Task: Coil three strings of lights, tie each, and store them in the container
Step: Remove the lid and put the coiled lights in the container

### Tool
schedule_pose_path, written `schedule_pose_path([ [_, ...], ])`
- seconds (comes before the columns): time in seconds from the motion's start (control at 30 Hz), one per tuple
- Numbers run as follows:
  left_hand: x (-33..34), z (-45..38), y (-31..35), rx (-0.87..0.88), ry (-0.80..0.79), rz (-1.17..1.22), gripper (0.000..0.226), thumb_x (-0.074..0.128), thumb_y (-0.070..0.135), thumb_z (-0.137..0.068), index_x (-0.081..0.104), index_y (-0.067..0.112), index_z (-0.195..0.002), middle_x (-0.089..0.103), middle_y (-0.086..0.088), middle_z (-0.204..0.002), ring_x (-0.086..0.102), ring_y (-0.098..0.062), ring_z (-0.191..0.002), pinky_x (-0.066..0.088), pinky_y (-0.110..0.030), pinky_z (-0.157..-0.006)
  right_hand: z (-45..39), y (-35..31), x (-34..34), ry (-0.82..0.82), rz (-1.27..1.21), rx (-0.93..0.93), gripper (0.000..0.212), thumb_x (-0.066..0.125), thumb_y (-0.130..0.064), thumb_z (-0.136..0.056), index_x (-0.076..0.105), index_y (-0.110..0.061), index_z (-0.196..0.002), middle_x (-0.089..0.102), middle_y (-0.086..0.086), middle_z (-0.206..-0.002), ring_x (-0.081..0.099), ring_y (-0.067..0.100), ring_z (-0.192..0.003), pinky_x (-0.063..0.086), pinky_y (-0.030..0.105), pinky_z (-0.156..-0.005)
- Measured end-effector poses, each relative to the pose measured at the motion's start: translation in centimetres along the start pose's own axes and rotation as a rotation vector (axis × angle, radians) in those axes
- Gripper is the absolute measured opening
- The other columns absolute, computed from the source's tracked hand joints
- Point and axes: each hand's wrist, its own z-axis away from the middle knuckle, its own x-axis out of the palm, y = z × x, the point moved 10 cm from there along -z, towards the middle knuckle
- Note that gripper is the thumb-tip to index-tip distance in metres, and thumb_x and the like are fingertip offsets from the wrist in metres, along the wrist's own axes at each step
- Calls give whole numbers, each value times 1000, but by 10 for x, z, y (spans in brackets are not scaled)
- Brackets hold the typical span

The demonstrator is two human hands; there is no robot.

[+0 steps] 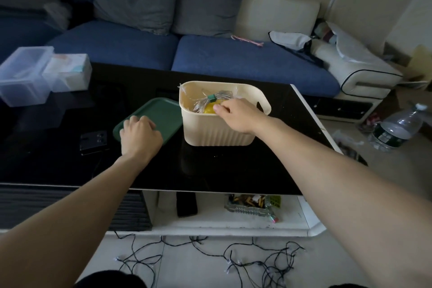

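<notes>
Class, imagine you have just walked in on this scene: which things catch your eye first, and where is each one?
The cream basket stands mid-table, with a clear coiled bundle tied by a green band inside; the right hand reaches over its rim. Left of it lies a green tray, with the left hand resting on its near end. On the floor below, a dark light string sprawls uncoiled.

Dim, soft daylight fills the room with no hard shadows, the glossy black table top (245, 166) throws back faint reflections and a pale sheen at its right edge, the wide lens bends the picture's borders, and fine detail looks slightly soft and grainy throughout.
</notes>
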Motion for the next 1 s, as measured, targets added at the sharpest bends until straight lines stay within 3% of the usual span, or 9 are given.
schedule_pose_path([
  [0.13, -25, 17, -48, -178, 19, -199, 47, 60, 22, -82, 52, 2, -124, 44, -27, -131, 37, -44, -124, 32, -53, -103, 35, -1, -21, 353, -133, -67, 27, 49, -26, -102, 62, -16, -81, 57, -1, -89, 56, 17, -81, 46, 36, -74],
  [0.3, -33, 54, -116, -488, -93, -217, 69, 68, 35, -88, 36, -2, -137, 36, -28, -143, 34, -42, -133, 32, -51, -106, 78, -12, -22, 522, -128, -141, 10, 59, -13, -94, 68, -13, -97, 61, 1, -107, 56, 18, -105, 47, 36, -91],
  [0.5, -35, 61, -115, -473, -185, -56, 27, 59, 11, -89, 61, -6, -109, 61, -28, -115, 59, -45, -107, 49, -44, -85, 70, -15, -13, 422, -115, -70, 16, 55, -11, -95, 67, -12, -105, 59, 4, -120, 51, 21, -120, 45, 34, -100],
  [0.57, -35, 58, -118, -549, -144, 140, 25, 55, 12, -88, 62, -8, -102, 65, -25, -106, 64, -43, -97, 53, -39, -82, 53, -17, -22, 422, -90, -26, 18, 54, -10, -95, 68, -14, -106, 59, 5, -123, 51, 23, -121, 45, 38, -102],
  [0.63, -29, 52, -116, -608, -82, 410, 25, 48, 13, -89, 63, -6, -93, 70, -20, -90, 67, -35, -72, 58, -37, -68, 30, -20, -31, 396, -44, 8, 23, 53, -7, -95, 67, -14, -111, 57, 6, -127, 49, 26, -123, 44, 40, -103],
  [0.7, -15, 47, -106, -637, -91, 623, 26, 42, 16, -97, 60, 0, -86, 65, -13, -73, 54, -25, -51, 45, -27, -49, 3, -24, -32, 313, 34, 24, 35, 54, -3, -93, 63, -17, -124, 52, 6, -136, 46, 27, -127, 42, 42, -104],
  [0.8, 14, 43, -93, -705, -181, 841, 22, 36, 8, -98, 51, 8, -82, 50, -7, -59, 32, -15, -35, 26, -19, -39, -37, -13, -13, 98, 157, 69, 56, 56, 0, -91, 52, -25, -141, 45, 3, -148, 43, 28, -134, 40, 45, -107],
  [0.9, 34, 41, -89, -727, -280, 893, 22, 36, -1, -97, 50, 8, -83, 51, -6, -56, 35, -10, -27, 27, -13, -34, -53, 10, -8, 0, 197, 89, 44, 63, -4, -90, 65, -26, -128, 55, 5, -137, 54, 30, -123, 44, 45, -107],
  [1.0, 46, 39, -90, -773, -281, 938, 18, 38, 2, -102, 53, 6, -93, 60, -8, -67, 50, -8, -30, 39, -16, -32, -58, 7, -30, 171, 304, 13, 28, 65, -15, -95, 71, -30, -117, 48, 3, -115, 48, 33, -118, 41, 50, -103],
])
